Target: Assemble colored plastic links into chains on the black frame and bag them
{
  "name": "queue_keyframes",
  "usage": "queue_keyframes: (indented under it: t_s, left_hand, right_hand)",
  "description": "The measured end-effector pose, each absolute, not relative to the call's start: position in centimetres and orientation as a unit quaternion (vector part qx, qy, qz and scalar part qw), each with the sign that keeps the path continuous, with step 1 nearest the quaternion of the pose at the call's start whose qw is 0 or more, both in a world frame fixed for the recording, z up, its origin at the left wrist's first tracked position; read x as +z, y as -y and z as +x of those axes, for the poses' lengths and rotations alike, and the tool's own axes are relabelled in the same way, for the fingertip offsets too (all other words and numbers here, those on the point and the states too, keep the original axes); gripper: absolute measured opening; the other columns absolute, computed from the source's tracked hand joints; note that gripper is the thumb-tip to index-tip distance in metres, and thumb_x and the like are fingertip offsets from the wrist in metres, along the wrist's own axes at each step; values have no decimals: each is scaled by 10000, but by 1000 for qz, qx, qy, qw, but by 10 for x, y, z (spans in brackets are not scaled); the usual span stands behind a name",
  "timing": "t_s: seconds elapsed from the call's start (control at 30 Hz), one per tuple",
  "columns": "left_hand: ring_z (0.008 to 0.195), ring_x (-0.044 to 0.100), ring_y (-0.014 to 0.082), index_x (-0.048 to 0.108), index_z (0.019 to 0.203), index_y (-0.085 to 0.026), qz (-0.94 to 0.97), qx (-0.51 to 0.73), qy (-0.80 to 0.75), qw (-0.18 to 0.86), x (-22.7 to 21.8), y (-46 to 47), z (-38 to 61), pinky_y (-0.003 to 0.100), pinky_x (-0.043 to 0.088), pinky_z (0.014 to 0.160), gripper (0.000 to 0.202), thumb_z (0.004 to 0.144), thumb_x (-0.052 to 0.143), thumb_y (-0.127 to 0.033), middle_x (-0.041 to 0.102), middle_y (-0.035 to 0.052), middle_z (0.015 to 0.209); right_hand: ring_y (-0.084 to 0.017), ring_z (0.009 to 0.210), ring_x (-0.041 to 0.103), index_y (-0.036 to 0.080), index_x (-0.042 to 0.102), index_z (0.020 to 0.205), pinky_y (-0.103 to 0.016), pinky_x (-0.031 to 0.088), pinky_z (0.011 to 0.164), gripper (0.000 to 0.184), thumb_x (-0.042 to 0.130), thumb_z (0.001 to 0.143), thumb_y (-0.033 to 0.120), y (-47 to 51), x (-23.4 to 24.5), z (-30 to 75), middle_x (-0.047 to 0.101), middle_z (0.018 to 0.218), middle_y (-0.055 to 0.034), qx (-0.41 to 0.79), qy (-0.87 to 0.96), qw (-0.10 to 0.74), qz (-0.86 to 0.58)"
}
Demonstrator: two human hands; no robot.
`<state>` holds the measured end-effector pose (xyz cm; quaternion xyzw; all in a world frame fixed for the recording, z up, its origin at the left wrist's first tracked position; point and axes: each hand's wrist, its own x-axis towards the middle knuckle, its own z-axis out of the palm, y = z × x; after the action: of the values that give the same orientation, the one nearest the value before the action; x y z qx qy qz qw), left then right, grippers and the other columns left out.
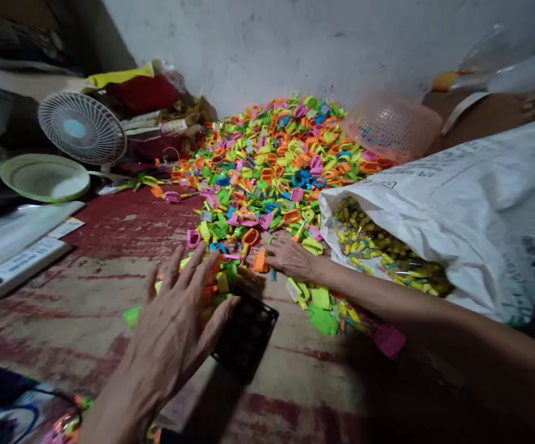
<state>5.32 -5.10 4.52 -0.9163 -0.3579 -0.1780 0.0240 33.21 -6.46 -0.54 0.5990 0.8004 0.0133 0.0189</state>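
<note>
Left hand (174, 324) hovers palm-down over the black tray (248, 339) on the floor (110, 240), fingers spread. Right hand (291, 256) lies on the coloured plastic pieces (271, 154) beside the white sack (456, 197), fingers extended together, touching an orange piece (260, 263).

Dim indoor light; pile of plastic pieces (276, 154) and wall (295, 43) brightest. Foreground floor (86, 320) falls into shadow. Wide-angle stretch and soft blur at edges.
</note>
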Motion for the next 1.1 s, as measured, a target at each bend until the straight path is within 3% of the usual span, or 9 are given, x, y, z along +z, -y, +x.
queue_keyframes:
  t_s: [0.13,0.33,0.43,0.5,0.7,0.8,0.93,1.0,1.1]
  left_hand:
    - [1502,320,330,466,1486,-251,-919,-88,384,15,42,48,61,620,328,1183,551,972,353,-416,418,31,1588]
    - [1512,301,318,452,1500,-250,-914,-80,396,18,43,54,61,599,308,1203,545,976,369,-375,380,21,1609]
    - [1509,300,327,445,1504,-228,-916,-76,393,14,46,55,63,597,296,1208,541,989,357,-370,385,37,1611]
    - [1512,290,325,434,1508,-227,-917,-70,393,14,49,55,62,593,293,1206,537,998,349,-376,380,39,1615]
    - [1515,282,315,403,1514,-239,-902,-38,429,6,53,46,53,601,290,1196,535,1015,311,-408,395,37,1609]
    - [1524,265,297,392,1516,-257,-899,-36,436,5,53,44,48,585,273,1208,530,1015,310,-410,380,21,1618]
    - [1531,247,284,395,1513,-265,-898,-45,438,6,52,47,48,564,258,1219,529,1011,302,-405,349,4,1633]
    - [1530,250,290,397,1513,-256,-896,-40,442,4,52,48,49,565,256,1219,536,1005,304,-402,342,5,1636]
    - [1528,251,302,410,1509,-242,-894,-38,446,7,52,50,51,573,245,1221,541,1001,310,-396,342,12,1636]
  right_hand:
    - [-211,1006,619,156,708,1062,-306,410,899,296,483,905,45,74,5,330,715,1041,-101,5,-765,4,644]
    - [-264,914,686,113,703,990,-309,443,724,284,425,966,166,83,17,313,722,978,-166,10,-636,3,771]
    - [-292,904,701,107,716,926,-322,463,725,272,489,969,251,83,19,297,730,927,-184,-18,-598,14,801]
    - [-304,958,698,102,716,935,-329,472,752,228,527,953,229,81,19,288,732,982,-196,-39,-592,14,805]
    - [-305,997,681,69,654,1098,-327,471,762,230,512,945,166,70,21,293,709,1059,-217,-54,-557,-27,828]
    - [-254,962,666,81,586,1196,-293,457,748,287,551,931,188,74,21,296,700,1055,-161,-40,-567,-118,815]
    - [-175,688,622,170,663,975,-257,424,612,157,604,903,296,91,4,272,680,790,-28,-191,-592,-293,726]
    - [-163,645,608,194,685,901,-248,423,588,167,624,885,349,96,-11,254,669,735,-7,-274,-587,-323,691]
    - [-173,665,625,209,697,903,-251,451,602,207,666,856,408,95,-31,236,683,739,-8,-305,-557,-338,694]
